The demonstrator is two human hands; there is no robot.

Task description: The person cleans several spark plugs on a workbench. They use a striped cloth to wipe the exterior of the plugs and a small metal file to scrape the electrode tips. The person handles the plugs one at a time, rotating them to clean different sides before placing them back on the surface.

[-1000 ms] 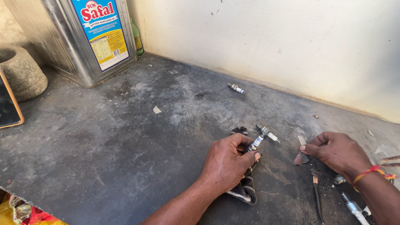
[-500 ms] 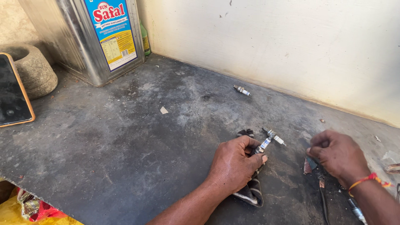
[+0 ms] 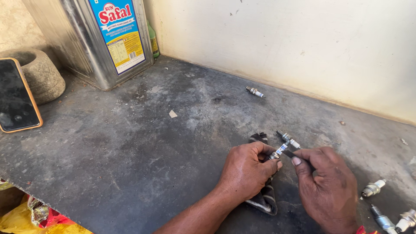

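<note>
A dark, scuffed stone slab (image 3: 130, 147) runs up to a cream plastered wall (image 3: 303, 47) at the far side. At the far left stands a large square metal tin (image 3: 78, 39), its near face carrying a tall blue label (image 3: 119, 34) with a red patch at the top and a yellow panel lower down; a green bottle (image 3: 153, 41) peeks out just behind its right edge. Left of the tin sits a grey stone mortar (image 3: 39, 73), and a phone in an orange case (image 3: 17, 95) leans against it, screen dark.

Near the right, the left hand (image 3: 247, 171) is clenched around a spark plug (image 3: 277, 151), whose pale tip sticks out past the fingers, and it rests on a dark striped rag (image 3: 264, 199). The right hand (image 3: 327, 186) pinches a thin dark strip (image 3: 291, 154) (too small to tell what kind) against the plug's tip. A second spark plug (image 3: 289, 139) lies on the slab just beyond the hands. Another (image 3: 255, 91) lies well apart near the wall, and several more (image 3: 381, 208) lie at the near right edge. A small pale scrap (image 3: 173, 114) sits mid-slab. Yellow and red bags (image 3: 30, 216) show below the slab's near left corner.
</note>
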